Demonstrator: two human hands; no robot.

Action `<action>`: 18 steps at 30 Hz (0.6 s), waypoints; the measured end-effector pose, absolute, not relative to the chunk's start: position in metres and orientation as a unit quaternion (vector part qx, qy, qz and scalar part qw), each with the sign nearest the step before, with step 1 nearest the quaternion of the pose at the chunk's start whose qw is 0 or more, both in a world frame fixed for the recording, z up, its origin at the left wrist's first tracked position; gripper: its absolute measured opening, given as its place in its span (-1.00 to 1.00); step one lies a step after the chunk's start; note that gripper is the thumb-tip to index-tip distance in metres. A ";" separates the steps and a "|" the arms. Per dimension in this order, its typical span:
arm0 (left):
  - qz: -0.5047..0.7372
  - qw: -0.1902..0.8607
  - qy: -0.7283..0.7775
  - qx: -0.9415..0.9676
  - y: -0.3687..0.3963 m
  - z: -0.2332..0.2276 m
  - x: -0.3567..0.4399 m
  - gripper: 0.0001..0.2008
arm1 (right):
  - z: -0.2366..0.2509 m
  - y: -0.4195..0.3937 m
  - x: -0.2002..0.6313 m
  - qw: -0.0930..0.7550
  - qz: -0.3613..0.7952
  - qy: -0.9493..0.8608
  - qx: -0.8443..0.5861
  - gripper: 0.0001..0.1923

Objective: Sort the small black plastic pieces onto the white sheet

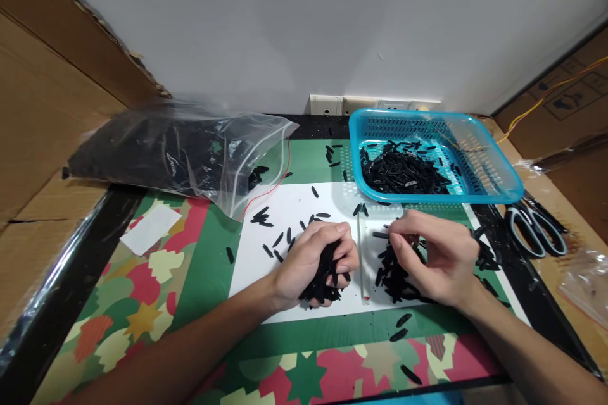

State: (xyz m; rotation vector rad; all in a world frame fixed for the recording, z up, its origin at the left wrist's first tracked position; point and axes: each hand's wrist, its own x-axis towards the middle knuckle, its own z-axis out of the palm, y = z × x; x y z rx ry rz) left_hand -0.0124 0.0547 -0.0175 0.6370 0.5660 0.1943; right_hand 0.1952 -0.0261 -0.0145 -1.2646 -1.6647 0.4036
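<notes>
My left hand (311, 262) is closed around a bunch of small black strips (325, 275), resting on a white sheet (294, 209). Just to its right, my right hand (430, 253) pinches a single black strip (380, 235) between thumb and fingers. Under that hand lies a loose pile of black strips (392, 275). A thin clear ruler-like bar (362, 253) lies between the two hands. More strips are scattered across the sheet.
A blue plastic basket (494, 171) holding several black strips stands at the back right. A clear zip bag (180, 152) full of black pieces lies at the back left. Scissors (534, 228) lie at the right. Cardboard walls flank both sides; a small white paper (149, 228) lies at the left.
</notes>
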 end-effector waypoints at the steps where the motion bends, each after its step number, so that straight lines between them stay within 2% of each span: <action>1: 0.093 0.908 0.273 0.305 0.055 -0.018 -0.012 -0.57 | -0.015 -0.027 0.200 0.492 0.093 -0.700 -0.509 -0.89; 3: 0.095 0.909 0.270 0.303 0.055 -0.018 -0.012 -0.54 | -0.015 -0.029 0.207 0.505 -0.009 -0.703 -0.500 -0.86; 6: 0.093 0.906 0.272 0.310 0.055 -0.019 -0.012 -0.50 | -0.017 -0.029 0.211 0.512 -0.038 -0.700 -0.498 -0.84; 10: 0.067 0.888 0.287 0.352 0.053 -0.019 -0.013 -0.44 | -0.017 -0.026 0.198 0.471 0.034 -0.752 -0.461 -0.87; 14: 0.060 0.852 0.296 0.428 0.049 -0.019 -0.013 -0.37 | -0.016 -0.025 0.181 0.425 0.145 -0.776 -0.442 -0.76; 18: 0.065 0.827 0.283 0.482 0.046 -0.017 -0.013 -0.37 | -0.013 -0.027 0.175 0.432 0.236 -0.740 -0.458 -0.79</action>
